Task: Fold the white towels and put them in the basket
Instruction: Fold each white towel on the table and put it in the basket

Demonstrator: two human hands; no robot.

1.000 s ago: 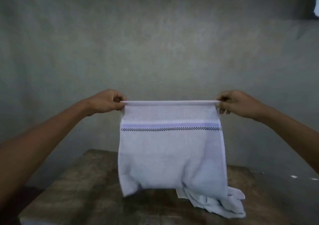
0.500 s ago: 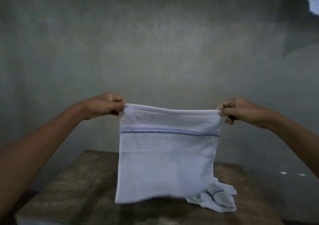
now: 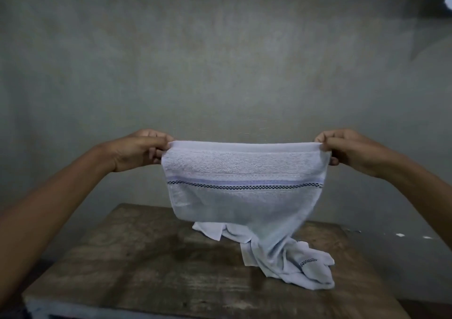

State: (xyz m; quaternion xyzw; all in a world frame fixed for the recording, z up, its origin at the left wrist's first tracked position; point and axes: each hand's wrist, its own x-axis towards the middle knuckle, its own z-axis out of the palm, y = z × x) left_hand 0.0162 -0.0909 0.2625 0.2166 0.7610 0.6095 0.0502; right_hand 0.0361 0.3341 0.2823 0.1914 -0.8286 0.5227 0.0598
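Observation:
A white towel (image 3: 244, 169) with a blue and dark checkered stripe hangs doubled in the air above the table. My left hand (image 3: 137, 151) pinches its upper left corner and my right hand (image 3: 349, 151) pinches its upper right corner, stretching the top edge level. Its lower part swings away from me, over a heap of crumpled white towels (image 3: 288, 257) lying on the table's right half. No basket is in view.
The worn wooden table (image 3: 146, 265) stands against a bare grey wall (image 3: 220, 61). Its front edge runs along the bottom of the view. Grey floor with small white specks (image 3: 401, 235) shows to the right of the table.
Both hands have come down a little with the towel. Its hanging lower part has swung back and up from the table's front, uncovering more of the crumpled heap beneath.

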